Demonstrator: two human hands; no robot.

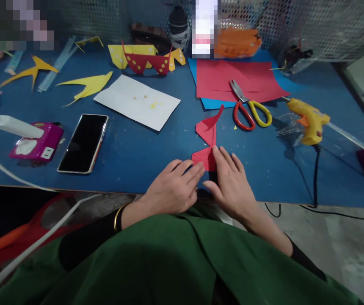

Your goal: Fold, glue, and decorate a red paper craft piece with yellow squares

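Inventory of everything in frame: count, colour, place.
Folded paper: 1, red, under the hands
Scissors: 1, red/yellow handles, right of centre
Glue gun: 1, yellow, right
Stacked sheets: several, red over blue, back right
White sheet: 1, yellow marks, left of centre
Phone: 1, black screen, left
Cut-outs: 2, yellow and orange, back left
Masks: count unclear, red and yellow, back
Sockets: 2, purple, left and right
Orange pack: 1, back
Cables: several, white left, black right
Table: 1, blue
Mesh panel: grey, back
Other background items: unclear
Bracelet: 1, gold, left wrist
Left hand, right hand: 2, bare, on red paper
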